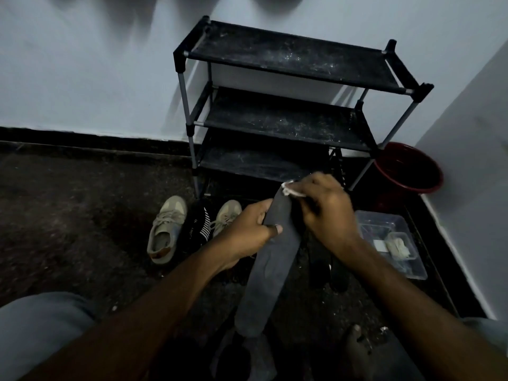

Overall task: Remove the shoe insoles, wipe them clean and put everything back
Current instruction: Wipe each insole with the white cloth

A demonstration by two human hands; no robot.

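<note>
A long dark grey insole (268, 270) is held up in front of me, its toe end pointing away. My left hand (251, 229) grips its left edge near the top, thumb across the face. Pressed to the insole's far tip is a small white wipe (291, 189), pinched in my right hand (325, 210). Two beige lace-up shoes (166, 229) (226, 215) stand on the floor to the left, with black socks (199, 224) lying between them. Another dark insole (255, 356) lies on the floor below the held one.
A black three-tier shoe rack (288, 105) stands against the wall ahead. A red bucket (409, 169) sits in the right corner. A clear plastic box (390, 240) with wipes rests on the floor at right. Dark shoes (327, 265) lie under my right forearm.
</note>
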